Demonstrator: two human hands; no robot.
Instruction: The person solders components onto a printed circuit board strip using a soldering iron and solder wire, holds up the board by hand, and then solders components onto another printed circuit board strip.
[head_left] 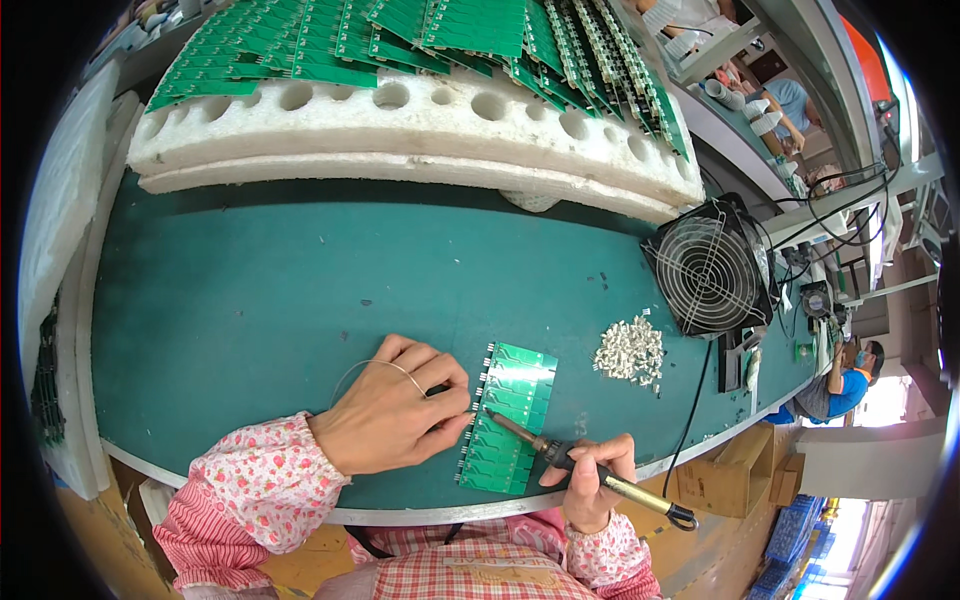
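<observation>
A green circuit board panel, divided into several strips with pins along its left edge, lies on the bench in front of me. My right hand grips a soldering iron with a black and yellow handle, its tip touching or just above the panel near the left edge. My left hand is closed at that same edge, fingertips by the pins. A thin solder wire loops over its back into the fingers, where a small dark piece also shows. What lies exactly between the fingertips is hidden.
A pile of small white connectors lies right of the panel, near a black fan. Behind, a white foam block bears many green boards. Foam sheets stand at left. A black cable crosses the bench edge. Other people sit farther off.
</observation>
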